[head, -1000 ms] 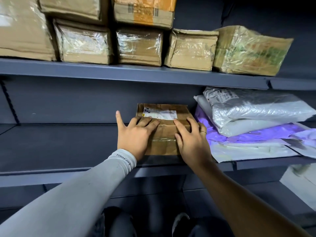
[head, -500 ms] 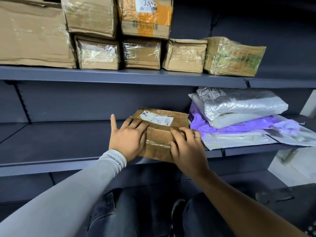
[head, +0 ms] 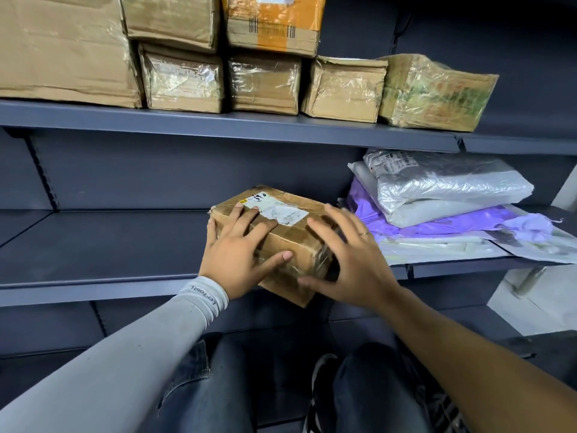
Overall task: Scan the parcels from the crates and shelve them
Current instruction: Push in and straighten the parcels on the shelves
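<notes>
A brown taped cardboard parcel [head: 296, 242] with a white label lies askew on the middle shelf [head: 109, 245], its near corner jutting past the front edge. My left hand [head: 237, 257] rests flat on the parcel's top left, fingers spread, thumb on the top near the front. My right hand [head: 352, 264] is at the parcel's right end with fingers spread over the top and thumb against the front face; it is slightly blurred.
A stack of white, silver and purple poly mailers [head: 437, 189] lies just right of the parcel. Several taped cardboard boxes [head: 184, 76] fill the upper shelf [head: 218, 126]. Left of the parcel the middle shelf is bare. My knees in jeans [head: 203, 385] are below.
The parcel has turned and slid toward me, so its near corner now overhangs the shelf edge. My right hand moved from the top to the right end; the camera came closer.
</notes>
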